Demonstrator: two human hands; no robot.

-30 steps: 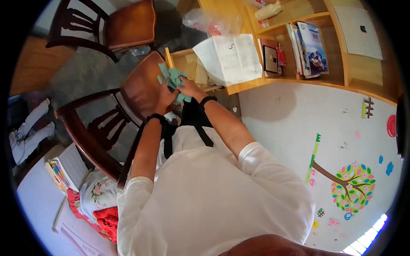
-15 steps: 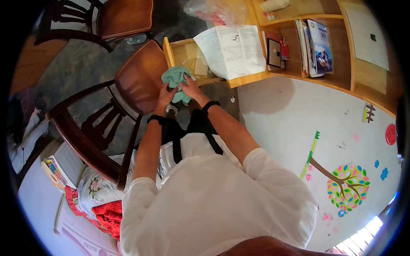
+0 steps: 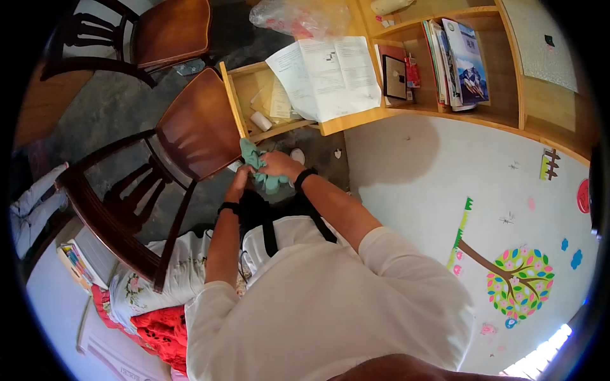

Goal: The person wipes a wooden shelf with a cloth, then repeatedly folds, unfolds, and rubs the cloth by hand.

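Observation:
A crumpled green cloth (image 3: 272, 183) is bunched between both hands, near the front corner of the open drawer (image 3: 234, 101). My left hand (image 3: 240, 178) is closed on its left side, and my right hand (image 3: 279, 165) grips it from the right. Part of the cloth sticks up by the drawer front and part hangs below the fingers. Inside the drawer lie papers and a small white roll (image 3: 260, 121). A large printed sheet (image 3: 327, 79) covers part of the drawer and desk edge.
A wooden chair (image 3: 200, 124) stands left of the drawer, with another chair (image 3: 173, 32) behind it. Shelves at the right hold books (image 3: 460, 63). A clear plastic bag (image 3: 302, 18) is on the desk. Bedding (image 3: 159, 327) lies at lower left.
Both hands have drawn the cloth down and back from the drawer. The white roll and more of the drawer's inside now show. The whole view has shifted slightly.

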